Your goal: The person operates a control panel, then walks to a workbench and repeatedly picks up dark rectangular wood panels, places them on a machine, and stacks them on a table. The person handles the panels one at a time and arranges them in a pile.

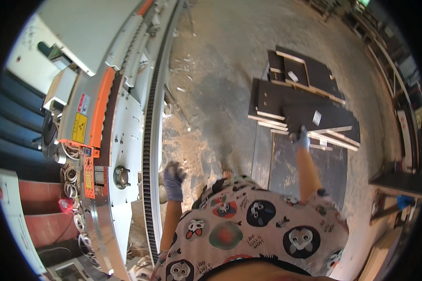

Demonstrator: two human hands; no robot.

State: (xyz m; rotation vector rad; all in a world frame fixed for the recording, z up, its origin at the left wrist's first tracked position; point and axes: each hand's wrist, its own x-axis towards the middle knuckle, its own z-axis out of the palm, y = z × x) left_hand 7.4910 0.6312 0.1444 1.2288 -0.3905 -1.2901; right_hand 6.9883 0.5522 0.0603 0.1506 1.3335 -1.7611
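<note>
My left hand (174, 179), in a grey-blue glove with dark fingertips, hangs beside the long machine's rail (154, 136). Its fingers are loosely apart, and nothing shows in them. In a matching glove, my right hand (301, 138) reaches to the near edge of a dark panel (290, 105) lying on a low stack. Whether its fingers grip that edge or only rest by it cannot be made out. Pale wood strips (333, 139) lie along the panel just right of this hand. A small white label (317, 117) sits on the panel's dark face.
The long machine (132, 122), with an orange guard (101, 107), runs along my left. Behind the near stack lie more dark panels (319, 75) with pale strips. Sawdust and scraps litter the floor (183, 124). A low bench (396, 182) stands at the right.
</note>
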